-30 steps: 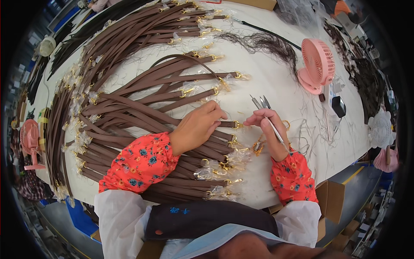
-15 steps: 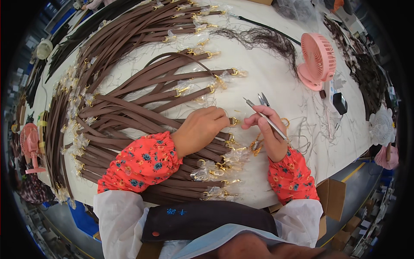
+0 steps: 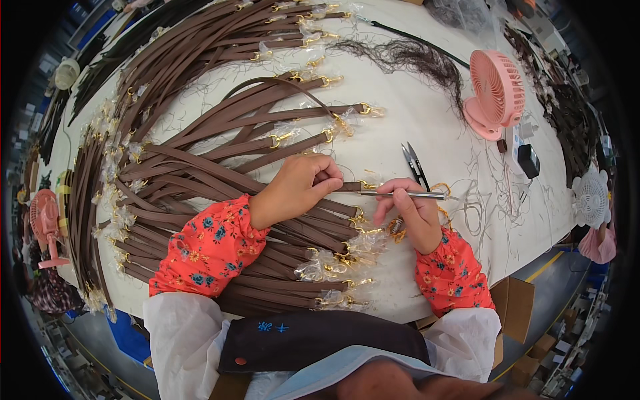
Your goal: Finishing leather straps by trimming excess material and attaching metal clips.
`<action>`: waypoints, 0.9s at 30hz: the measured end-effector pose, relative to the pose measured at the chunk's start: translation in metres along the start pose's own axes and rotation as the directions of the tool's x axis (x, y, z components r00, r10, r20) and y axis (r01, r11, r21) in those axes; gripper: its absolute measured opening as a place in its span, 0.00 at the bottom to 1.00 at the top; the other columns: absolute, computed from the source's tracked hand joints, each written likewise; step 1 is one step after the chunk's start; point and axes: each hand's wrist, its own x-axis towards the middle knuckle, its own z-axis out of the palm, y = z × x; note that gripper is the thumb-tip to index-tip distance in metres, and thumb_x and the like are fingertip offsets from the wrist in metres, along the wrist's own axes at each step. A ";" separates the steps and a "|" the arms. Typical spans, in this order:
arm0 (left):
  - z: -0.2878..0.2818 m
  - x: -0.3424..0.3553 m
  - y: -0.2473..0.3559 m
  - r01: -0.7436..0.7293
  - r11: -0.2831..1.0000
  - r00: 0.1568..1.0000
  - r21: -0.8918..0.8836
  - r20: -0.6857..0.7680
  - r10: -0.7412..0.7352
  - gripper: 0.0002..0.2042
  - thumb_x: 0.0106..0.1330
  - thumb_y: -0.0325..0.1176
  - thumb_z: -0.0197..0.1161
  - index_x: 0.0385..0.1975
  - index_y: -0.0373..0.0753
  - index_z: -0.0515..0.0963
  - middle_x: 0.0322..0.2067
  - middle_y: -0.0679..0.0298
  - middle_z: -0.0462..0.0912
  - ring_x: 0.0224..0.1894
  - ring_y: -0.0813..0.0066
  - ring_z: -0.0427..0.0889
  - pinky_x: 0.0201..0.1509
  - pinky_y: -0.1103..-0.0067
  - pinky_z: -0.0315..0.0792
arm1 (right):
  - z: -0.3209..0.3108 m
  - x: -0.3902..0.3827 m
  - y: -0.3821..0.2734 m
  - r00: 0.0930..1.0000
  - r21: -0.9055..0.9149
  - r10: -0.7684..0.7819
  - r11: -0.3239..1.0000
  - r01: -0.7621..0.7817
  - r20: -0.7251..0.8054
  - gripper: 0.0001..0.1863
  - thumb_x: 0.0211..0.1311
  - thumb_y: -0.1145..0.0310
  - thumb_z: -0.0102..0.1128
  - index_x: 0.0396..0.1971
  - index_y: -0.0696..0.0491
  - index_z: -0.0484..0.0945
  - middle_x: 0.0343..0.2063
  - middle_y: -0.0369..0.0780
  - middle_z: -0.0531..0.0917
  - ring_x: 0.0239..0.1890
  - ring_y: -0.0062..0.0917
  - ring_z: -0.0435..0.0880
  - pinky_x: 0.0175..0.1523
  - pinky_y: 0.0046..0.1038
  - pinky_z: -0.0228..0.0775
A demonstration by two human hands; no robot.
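Near the table's middle, my left hand [image 3: 299, 189] is closed on the end of a brown strap [image 3: 348, 187] that has a gold clasp [image 3: 365, 185] in clear wrap. Between the fingers of my right hand [image 3: 415, 212] lies a slim silver pen-like tool [image 3: 427, 195], held nearly level. Its tip points left and meets the strap's end; whether it touches cannot be told. Just beyond my right hand lie thread snips [image 3: 415, 163]. Beneath and around my left forearm spread several more brown straps [image 3: 287, 285] with gold clasps in clear plastic.
A pink fan [image 3: 495, 93] stands at the far right, beside a white power strip [image 3: 517, 150]. Dark loose threads [image 3: 407, 59] and a black cord [image 3: 417, 41] lie at the back. Yellow cord [image 3: 397, 230] is by my right wrist. Open cardboard box [image 3: 512, 308] sits below the right edge.
The silver tool has swung from slanted to nearly level, its tip now at the strap's end. My left hand has shifted slightly left. The snips now show more fully.
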 end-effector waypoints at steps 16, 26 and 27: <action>0.001 -0.001 -0.002 0.053 0.996 0.996 -0.069 0.081 -0.048 0.05 0.64 0.27 0.65 0.32 0.32 0.78 0.27 0.70 0.79 0.28 0.87 0.72 0.33 0.85 0.69 | 0.001 0.001 0.002 0.999 0.013 0.024 1.000 -0.024 0.047 0.17 0.77 0.62 0.41 0.49 0.61 0.70 0.31 0.39 0.82 0.35 0.19 0.79 0.45 0.23 0.70; -0.001 0.000 -0.002 0.040 0.997 0.995 -0.060 0.096 -0.034 0.05 0.63 0.28 0.65 0.32 0.33 0.79 0.27 0.70 0.78 0.28 0.87 0.72 0.32 0.85 0.69 | 0.000 0.001 0.004 0.998 0.018 0.026 0.999 -0.027 0.060 0.17 0.78 0.62 0.41 0.50 0.61 0.69 0.32 0.39 0.82 0.36 0.19 0.78 0.46 0.22 0.70; -0.001 0.000 -0.003 0.046 0.997 0.995 -0.061 0.096 -0.040 0.05 0.63 0.28 0.65 0.32 0.33 0.79 0.27 0.70 0.78 0.28 0.87 0.72 0.33 0.85 0.69 | 0.001 0.001 0.004 0.998 0.017 0.022 1.000 -0.023 0.063 0.17 0.78 0.62 0.41 0.50 0.61 0.70 0.32 0.39 0.82 0.36 0.19 0.78 0.46 0.22 0.70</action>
